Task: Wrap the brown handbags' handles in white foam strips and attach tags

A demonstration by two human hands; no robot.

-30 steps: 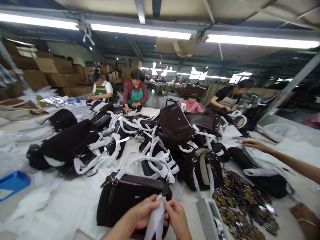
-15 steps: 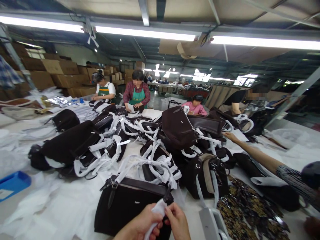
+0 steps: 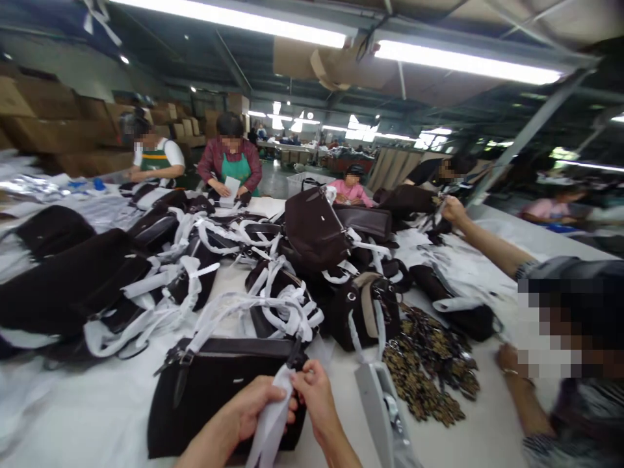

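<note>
Wrapping (image 3: 272,426), a long white strip of thin, paper-like material, hangs in front of the lower right part of a black fabric handbag (image 3: 209,396) with dark leather-like trim. The left hand (image 3: 256,402) grasps the strip, thumb laid over its front and fingers curled behind. The right hand (image 3: 314,393) pinches the strip's upper edge between its thumb and fingertips, close to the bag's right top corner.

The handbag stands upright on a pale table (image 3: 336,429), nearest the person, and white-wrapped handles (image 3: 234,301) arch above its top. Just right of the hands lies a grey open-topped box (image 3: 373,403); beyond its far end sits a dark bag with a beige panel (image 3: 368,305). A heap of bronze-coloured metallic ornaments (image 3: 424,364) spreads to the right of these.

Farther back, a dark brown bag with a small metal plate (image 3: 312,231) rests on the pile. At the right, a co-worker's outstretched hand (image 3: 454,211) is at the pile's far edge; what it holds is too blurred to tell. Across the table, a person in a green apron (image 3: 231,166) handles a white sheet (image 3: 231,188).
</note>
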